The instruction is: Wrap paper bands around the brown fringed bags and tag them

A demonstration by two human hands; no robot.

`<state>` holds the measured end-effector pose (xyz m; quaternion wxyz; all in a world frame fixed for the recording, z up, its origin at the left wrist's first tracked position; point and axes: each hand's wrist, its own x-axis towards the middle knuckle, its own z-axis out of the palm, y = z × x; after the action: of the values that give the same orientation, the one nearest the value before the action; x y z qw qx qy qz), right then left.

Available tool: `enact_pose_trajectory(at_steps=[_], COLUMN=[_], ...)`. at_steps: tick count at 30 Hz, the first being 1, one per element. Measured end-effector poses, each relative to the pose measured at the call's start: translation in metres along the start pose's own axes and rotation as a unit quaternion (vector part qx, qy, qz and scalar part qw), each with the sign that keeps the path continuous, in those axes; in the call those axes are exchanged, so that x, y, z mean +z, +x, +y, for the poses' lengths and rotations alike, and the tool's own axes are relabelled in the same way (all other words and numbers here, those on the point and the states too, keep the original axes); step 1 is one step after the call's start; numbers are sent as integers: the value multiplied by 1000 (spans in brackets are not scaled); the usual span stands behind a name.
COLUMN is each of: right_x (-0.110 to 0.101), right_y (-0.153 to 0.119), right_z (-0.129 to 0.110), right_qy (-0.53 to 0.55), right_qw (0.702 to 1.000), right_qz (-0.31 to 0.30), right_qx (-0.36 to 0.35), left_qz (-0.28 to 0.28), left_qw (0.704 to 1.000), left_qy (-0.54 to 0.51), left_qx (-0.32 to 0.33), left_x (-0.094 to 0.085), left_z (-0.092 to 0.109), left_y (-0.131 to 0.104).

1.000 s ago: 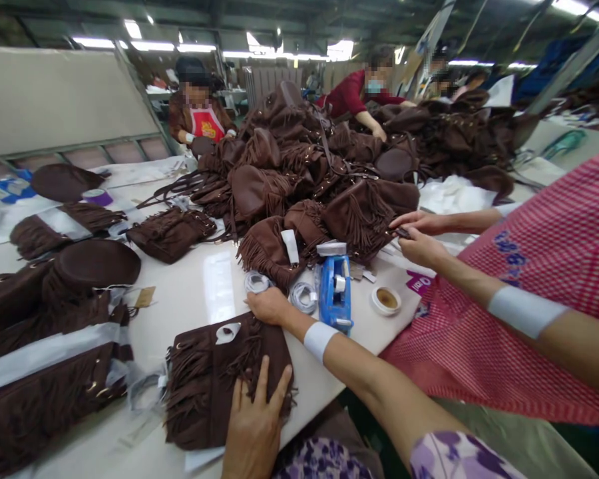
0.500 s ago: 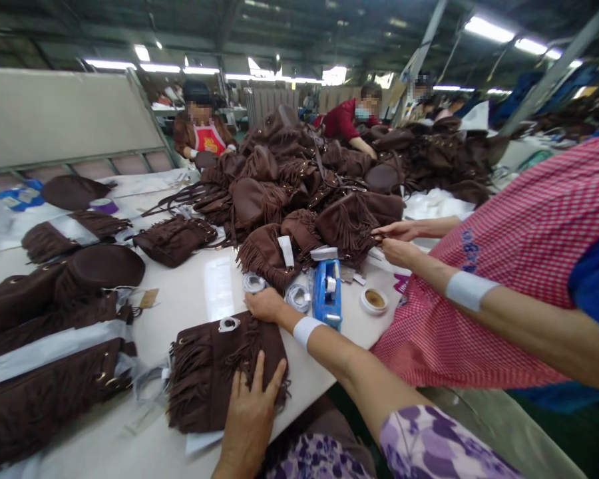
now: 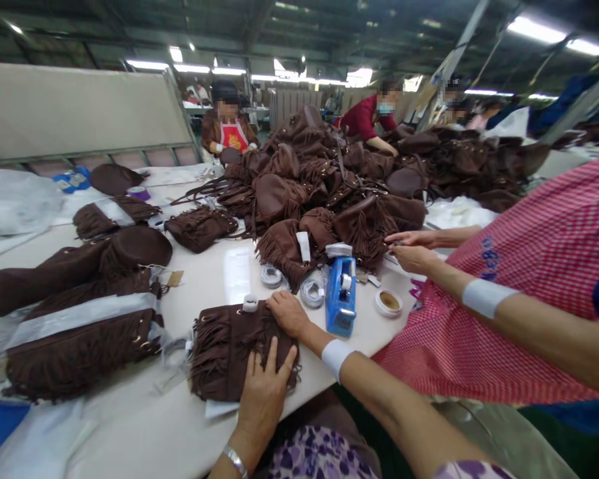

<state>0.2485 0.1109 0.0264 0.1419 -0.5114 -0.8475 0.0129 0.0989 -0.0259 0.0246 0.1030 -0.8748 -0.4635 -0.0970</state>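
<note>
Dark brown, the fringed bag [image 3: 235,346] lies flat on the white table [image 3: 144,426], toward seven o'clock from the centre of my head feed. My left hand [image 3: 264,386] reaches up from six, palm down, fingers spread apart over the bag and pointing roughly to twelve, resting rather than gripping. My right hand [image 3: 289,316] comes in from four, fingers bent and close together at the bag's corner between one and two; I cannot tell whether they pinch the edge.

Taking the bag as my dial, I count one white loop [image 3: 250,303] at its twelve-o'clock edge, two pale coils [image 3: 271,275] at one and two, one blue tape dispenser [image 3: 341,299] at two, one tape roll [image 3: 388,303] between two and three, and two white-banded bags [image 3: 90,356] at nine and ten. The heap of bags [image 3: 279,193] toward one is too tangled to count. A co-worker's two hands [image 3: 409,253] are at its near edge, at two.

The bag's long axis appears to run nine to three, thick fringe at the nine-o'clock end; where its mouth points, I cannot tell.
</note>
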Motion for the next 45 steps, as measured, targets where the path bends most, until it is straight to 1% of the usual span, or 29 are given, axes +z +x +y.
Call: enact_pose_trajectory(at_steps=[3, 6, 7, 9, 10, 11, 13, 14, 16, 19, 21, 22, 24, 27, 30, 32, 35, 39, 42, 45], right_x=[-1, -17, -23, -34, -37, -38, -33, -28, -13, 8, 14, 15, 13, 8, 8, 10, 12, 8, -2, -19], right_y=[5, -1, -7, -29, -43, -58, -88, -100, -117, -123, -121, -120, -118, -117, -118, -119, -121, -122, -120, -110], right_z=[0, -9, -14, -27, -34, -41, -53, -58, -65, -66, -65, -64, -63, -63, -63, -62, -61, -63, -62, -61], right_qy=[6, 15, 16, 37, 59, 109, 201, 230, 241, 204, 186, 182, 178, 174, 171, 169, 170, 166, 180, 205], right_qw=[1000, 999, 998, 994, 991, 984, 970, 963, 959, 964, 969, 970, 971, 973, 975, 977, 979, 982, 979, 971], right_qz=[16, 51, 65, 102, 117, 136, 135, 132, 135, 159, 159, 157, 154, 150, 135, 125, 105, 87, 91, 102], right_qx=[-4, -1, 3, 15, 21, 25, 35, 45, 62, 61, 46, 41, 35, 37, 36, 35, 33, 36, 41, 64], left_qz=[20, 33, 33, 23, 14, 3, -18, -23, -18, 20, 48, 62, 86, 94, 90, 87, 73, 68, 96, 140], left_qw=[1000, 999, 999, 997, 994, 990, 976, 967, 943, 898, 882, 882, 894, 928, 961, 973, 981, 983, 980, 970], left_qy=[-8, -9, -18, -60, -93, -130, -209, -247, -323, -426, -450, -442, -404, -318, -216, -165, -129, -116, -116, -134], left_qx=[-11, -24, -33, -48, -52, -53, -54, -57, -72, -108, -135, -150, -171, -170, -149, -137, -128, -127, -128, -147], left_x=[1, 3, 4, 3, 3, 1, -2, -3, -6, -9, -11, -12, -16, -18, -9, 2, 12, 13, 15, 20], left_z=[1, 2, 2, 1, -1, -3, -10, -14, -23, -31, -33, -34, -35, -41, -48, -49, -47, -45, -44, -44], left_y=[-1, -2, -2, -2, -1, -1, 1, 2, 3, 6, 7, 7, 6, -1, -12, -19, -25, -28, -29, -28])
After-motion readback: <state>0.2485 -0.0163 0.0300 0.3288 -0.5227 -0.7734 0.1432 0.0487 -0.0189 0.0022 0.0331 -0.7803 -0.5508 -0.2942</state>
